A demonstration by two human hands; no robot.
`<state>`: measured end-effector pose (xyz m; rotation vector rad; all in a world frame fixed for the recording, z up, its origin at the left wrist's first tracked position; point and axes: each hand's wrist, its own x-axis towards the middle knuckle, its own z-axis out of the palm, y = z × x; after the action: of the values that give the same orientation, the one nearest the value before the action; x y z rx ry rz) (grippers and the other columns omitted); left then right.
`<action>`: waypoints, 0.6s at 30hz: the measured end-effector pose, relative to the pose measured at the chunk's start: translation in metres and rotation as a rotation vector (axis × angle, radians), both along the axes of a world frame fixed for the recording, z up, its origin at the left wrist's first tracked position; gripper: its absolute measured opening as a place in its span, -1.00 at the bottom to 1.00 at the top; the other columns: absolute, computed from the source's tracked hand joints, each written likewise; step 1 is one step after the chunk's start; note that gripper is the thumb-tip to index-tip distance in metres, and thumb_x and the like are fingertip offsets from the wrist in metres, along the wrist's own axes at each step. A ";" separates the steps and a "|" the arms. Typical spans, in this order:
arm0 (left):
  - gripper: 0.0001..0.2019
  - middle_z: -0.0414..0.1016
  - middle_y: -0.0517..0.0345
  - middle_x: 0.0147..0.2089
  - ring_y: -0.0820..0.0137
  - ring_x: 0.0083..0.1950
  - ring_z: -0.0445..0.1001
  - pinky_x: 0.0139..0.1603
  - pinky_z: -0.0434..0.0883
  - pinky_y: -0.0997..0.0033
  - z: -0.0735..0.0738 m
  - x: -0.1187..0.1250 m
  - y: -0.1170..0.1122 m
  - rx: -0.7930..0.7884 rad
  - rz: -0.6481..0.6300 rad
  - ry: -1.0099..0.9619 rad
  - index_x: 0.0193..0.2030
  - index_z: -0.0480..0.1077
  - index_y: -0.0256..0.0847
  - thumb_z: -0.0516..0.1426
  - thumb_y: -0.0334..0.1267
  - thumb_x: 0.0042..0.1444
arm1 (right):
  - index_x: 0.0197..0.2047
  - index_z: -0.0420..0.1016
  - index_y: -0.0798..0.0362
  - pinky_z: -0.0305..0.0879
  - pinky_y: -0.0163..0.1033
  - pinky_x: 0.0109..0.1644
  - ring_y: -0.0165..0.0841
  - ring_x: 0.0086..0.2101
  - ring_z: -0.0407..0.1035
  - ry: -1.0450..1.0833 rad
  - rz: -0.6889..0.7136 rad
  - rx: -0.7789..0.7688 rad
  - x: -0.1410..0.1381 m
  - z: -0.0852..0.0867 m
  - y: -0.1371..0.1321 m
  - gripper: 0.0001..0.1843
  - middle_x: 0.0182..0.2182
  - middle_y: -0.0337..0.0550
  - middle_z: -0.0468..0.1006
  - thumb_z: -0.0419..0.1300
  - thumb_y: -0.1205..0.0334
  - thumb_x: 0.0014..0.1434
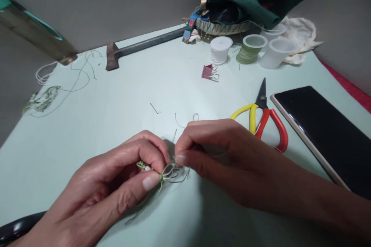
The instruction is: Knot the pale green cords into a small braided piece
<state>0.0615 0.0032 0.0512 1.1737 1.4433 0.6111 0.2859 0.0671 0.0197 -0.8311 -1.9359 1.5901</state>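
Note:
Between thumb and forefinger, my left hand [116, 185] pinches a small knotted piece of green and white cord [142, 165]; much of it is hidden inside the fingers. Loose cord ends fan out from the knot, some to the right and some down toward the table. My right hand [220, 158] is closed in a pinch on one green strand [169, 166] just right of the knot. The two hands nearly touch. Right behind my right hand lie thread snips [262, 104] with yellow and red handles, partly covered by it.
Beyond lie a pink binder clip [207, 72], a white thread spool [221, 50], a green thread spool [247, 56] and an empty spool [275, 54]. A hammer [113, 56] rests at the back, a phone [324, 123] at right, and knotted cords [45, 98] at left.

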 end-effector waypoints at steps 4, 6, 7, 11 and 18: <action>-0.66 0.46 0.16 -0.25 0.30 -0.25 0.32 -0.35 0.29 0.46 0.001 0.000 -0.002 -0.113 -0.039 0.028 -0.29 0.57 0.06 0.27 0.26 0.21 | -0.36 0.52 0.01 0.15 -0.41 -0.41 -0.54 -0.43 0.29 0.014 -0.023 -0.010 0.000 0.000 -0.002 -0.80 -0.47 -0.45 0.49 0.21 0.34 0.33; -0.63 0.47 0.16 -0.28 0.26 -0.19 0.36 -0.33 0.27 0.42 0.001 0.000 -0.001 -0.149 -0.069 0.029 -0.29 0.56 0.08 0.23 0.30 0.22 | -0.35 0.51 0.01 0.14 -0.43 -0.43 -0.55 -0.43 0.27 0.022 -0.022 -0.016 0.001 0.002 -0.002 -0.80 -0.47 -0.45 0.48 0.20 0.36 0.34; -0.63 0.49 0.17 -0.29 0.26 -0.18 0.38 -0.31 0.28 0.42 0.001 0.001 0.000 -0.151 -0.074 0.023 -0.29 0.55 0.09 0.22 0.30 0.23 | -0.35 0.50 0.02 0.14 -0.43 -0.44 -0.56 -0.44 0.27 0.022 -0.018 -0.018 0.001 0.003 -0.001 -0.80 -0.47 -0.45 0.47 0.18 0.37 0.34; -0.70 0.60 0.22 -0.30 0.33 -0.21 0.42 -0.20 0.35 0.48 -0.003 0.001 0.003 -0.166 -0.085 -0.115 -0.27 0.55 0.09 0.22 0.20 0.30 | -0.31 0.45 0.02 0.17 -0.42 -0.45 -0.55 -0.47 0.27 -0.001 0.015 -0.061 0.003 0.008 -0.002 -0.77 -0.49 -0.44 0.43 0.11 0.28 0.43; -0.72 0.40 0.29 -0.36 0.45 -0.40 0.21 -0.35 0.33 0.62 -0.004 -0.001 -0.009 -0.340 -0.078 -0.216 -0.22 0.50 0.04 0.20 0.14 0.36 | -0.35 0.51 0.00 0.15 -0.41 -0.38 -0.58 -0.45 0.25 -0.019 0.001 0.032 0.000 0.006 -0.012 -0.79 -0.45 -0.46 0.47 0.21 0.31 0.37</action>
<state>0.0601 -0.0061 0.0467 0.8640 1.2529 0.4047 0.2862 0.0547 0.0260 -0.8358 -1.9704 1.5525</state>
